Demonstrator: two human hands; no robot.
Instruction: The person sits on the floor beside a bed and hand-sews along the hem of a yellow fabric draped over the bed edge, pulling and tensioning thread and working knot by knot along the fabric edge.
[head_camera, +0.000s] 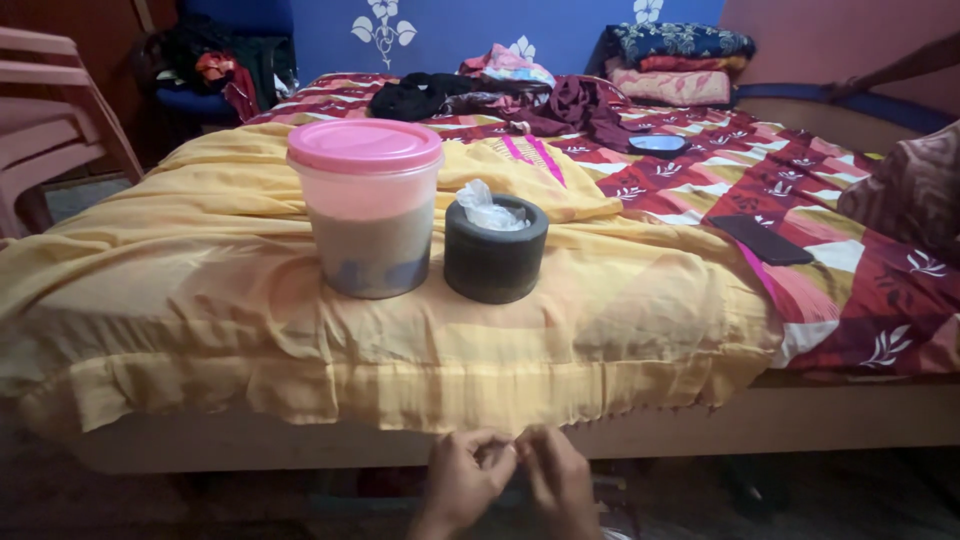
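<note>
Yellow cloth (300, 300), thin and soft, creased in long folds, spread over the near end of the bed (820, 415) with its hem hanging over the front edge. At the bottom centre, the left hand (462, 478) and the right hand (560, 478) meet just below that hem; the fingers (497, 455) of both are curled and pinched together at the hanging edge, apparently nipping the fringe of the cloth, though the dim light leaves the exact hold uncertain.

On the cloth, well above the hands, stands a round plastic tub (368, 215), translucent, with a smooth pink lid and a brownish fill showing through its lower half. Just beside it, to the right and nearly touching, sits a short black cylinder (495, 262), matt and thick-walled, with a crumpled piece of clear plastic (488, 210) in its hollow top.

Beyond the cloth, a patterned bedsheet (860, 300) in red, maroon and white covers the bed. A dark flat phone (760, 240) lies on it to the right; a heap of dark clothes (520, 100) lies farther back, and folded blankets (675, 62) are stacked against the blue wall (470, 25). Pink plastic chairs (50, 110) stand at far left.
</note>
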